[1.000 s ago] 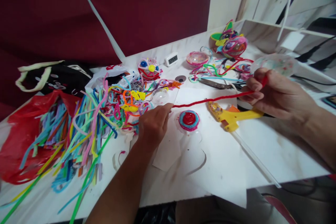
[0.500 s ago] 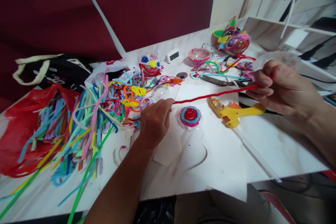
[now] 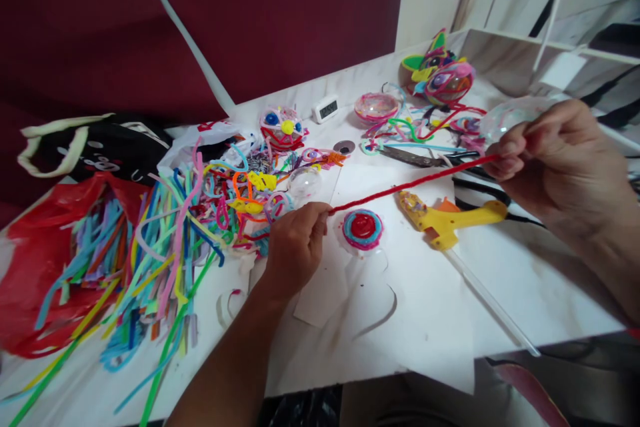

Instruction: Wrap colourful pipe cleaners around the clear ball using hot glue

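A red pipe cleaner (image 3: 410, 184) is stretched taut between my two hands, its right end higher than its left. My left hand (image 3: 298, 243) pinches the left end, fingers closed, just left of the round piece. My right hand (image 3: 555, 153) grips the other end above the yellow glue gun. Below the pipe cleaner, on white paper, lies a clear round piece (image 3: 363, 229) coiled with red, light blue and pink rings. The yellow glue gun (image 3: 453, 215) lies on its side with a clear glue stick (image 3: 493, 303) sticking out toward the table's front edge.
Bundles of coloured pipe cleaners (image 3: 165, 260) and a red plastic bag (image 3: 45, 267) lie at left. Decorated balls (image 3: 283, 127), a small digital clock (image 3: 326, 109), a pink-edged bowl (image 3: 376, 108) and scissors (image 3: 413, 157) stand or lie toward the back.
My left hand has lowered slightly and my right hand has shifted a little right, so the red pipe cleaner slants more steeply. The view has moved slightly.
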`<state>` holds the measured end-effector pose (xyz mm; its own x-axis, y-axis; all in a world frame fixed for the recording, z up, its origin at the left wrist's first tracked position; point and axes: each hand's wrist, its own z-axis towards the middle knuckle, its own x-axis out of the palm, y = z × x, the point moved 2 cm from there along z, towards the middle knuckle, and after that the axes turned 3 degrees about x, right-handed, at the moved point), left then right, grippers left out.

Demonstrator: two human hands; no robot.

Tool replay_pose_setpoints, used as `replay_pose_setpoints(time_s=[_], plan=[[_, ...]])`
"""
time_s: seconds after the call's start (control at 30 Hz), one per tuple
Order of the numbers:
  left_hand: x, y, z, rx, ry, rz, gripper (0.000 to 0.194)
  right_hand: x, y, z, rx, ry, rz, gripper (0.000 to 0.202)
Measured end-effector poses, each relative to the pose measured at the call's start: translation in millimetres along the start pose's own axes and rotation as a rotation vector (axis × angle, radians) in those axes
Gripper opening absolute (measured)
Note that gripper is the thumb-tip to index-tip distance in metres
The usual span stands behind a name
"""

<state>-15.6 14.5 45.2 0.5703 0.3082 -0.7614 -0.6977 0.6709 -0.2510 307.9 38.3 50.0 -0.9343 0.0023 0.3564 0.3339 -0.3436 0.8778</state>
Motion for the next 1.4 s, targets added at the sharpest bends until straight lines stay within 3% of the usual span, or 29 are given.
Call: replay_pose_setpoints(time_s=[0.2,0.3,0.4,0.6,0.8,0.97,1.17,1.27,1.4], plan=[[-1.2,-2.0,1.1,-0.022,-0.021,-0.032,0.019,4.3,8.0,-2.5,-0.018,0.028,-0.005,0.034],[-1.0,-0.9,1.0,-0.051,-0.059,-0.139,0.017,3.7,10.2,-3.1,0.037,0.066,0.038,0.030],[1.1,-1.6,0.5,-0.078,-0.079,-0.282,0.015,-0.2,12.1,-2.8,0.039,0.020,0.069,0.029],[10.4,1.7,3.8,-0.253,-0.112,-0.472,0.016,-3.8,13.1,-3.5,0.064,-0.005,0.085,0.021],[7.2,6.2,18.2,-0.258,-0.033,-0.286,0.015,-5.2,8.5,-2.5,0.113,-0.016,0.106,0.018],[0.2,14.9,35.2,-0.176,-0.086,-0.055,0.017,-5.3,-0.9,-1.2,0.171,-0.053,0.062,0.017],[18.0,38.2,57.6,-0.210,-0.042,-0.123,0.018,-4.7,-9.7,0.7,0.150,-0.019,-0.091,0.012],[25.2,39.9,57.0,-0.196,-0.059,-0.113,0.026,-6.1,-16.4,1.2,0.154,-0.005,-0.199,0.014],[21.7,23.6,36.7,-0.173,-0.022,-0.138,0.028,-12.0,-26.2,2.6,0.138,0.015,-0.375,0.018]])
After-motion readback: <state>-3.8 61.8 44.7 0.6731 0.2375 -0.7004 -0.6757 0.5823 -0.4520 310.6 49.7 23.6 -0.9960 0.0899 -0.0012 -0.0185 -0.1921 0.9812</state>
